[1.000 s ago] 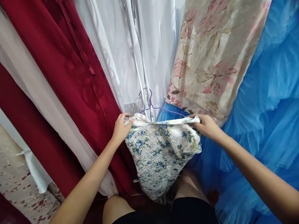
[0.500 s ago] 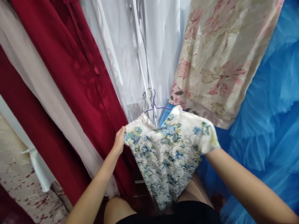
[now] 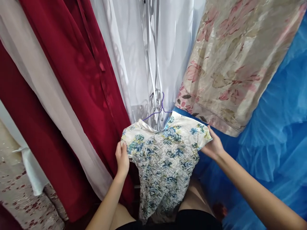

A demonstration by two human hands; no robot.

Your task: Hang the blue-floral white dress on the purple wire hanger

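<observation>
A white dress (image 3: pixel 165 159) with blue and green flowers hangs in front of me on a purple hanger (image 3: pixel 153 113). The hanger's hook is caught among silver and white straps (image 3: pixel 157 73). My left hand (image 3: pixel 122 158) pinches the edge of the dress's left-side sleeve, thumb on top. On the other side, my right hand (image 3: pixel 213 145) grips the edge of the opposite short sleeve, its fingers partly behind the cloth. Between the two hands the top of the dress is spread wide, and its lower part hangs down toward my lap.
Dark red cloth (image 3: pixel 79 80) and pale pink cloth (image 3: pixel 55 95) hang at the left. White fabric (image 3: pixel 129 48) fills the back. A beige floral garment (image 3: pixel 230 64) hangs at the upper right, beside blue ruffled tulle (image 3: pixel 275 137).
My right hand has come out from inside the sleeve and now holds its edge. The dress is flatter and more evenly spread. My left hand sits slightly lower.
</observation>
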